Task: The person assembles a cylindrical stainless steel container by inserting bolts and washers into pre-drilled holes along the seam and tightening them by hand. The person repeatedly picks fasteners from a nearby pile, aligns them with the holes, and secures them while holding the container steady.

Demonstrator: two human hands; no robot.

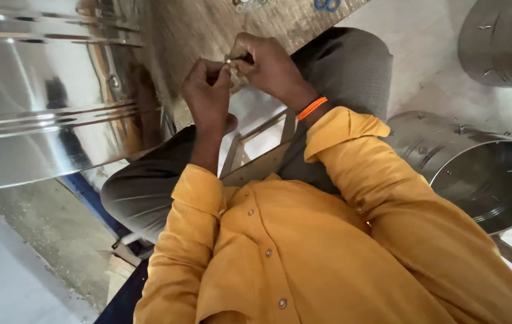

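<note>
Yellow shirt foreground; at 12 o'clock, left hand and right hand pinch together on a small metal piece; steel drum at 9 o'clock.

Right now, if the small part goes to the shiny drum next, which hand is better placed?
Probably the left. Both hands pinch the small part, but the left hand is on the side of the shiny drum. The right hand is farther away and would have to cross over.

Mustard buttoned shirt, grey trousers, orange wrist thread.
</note>
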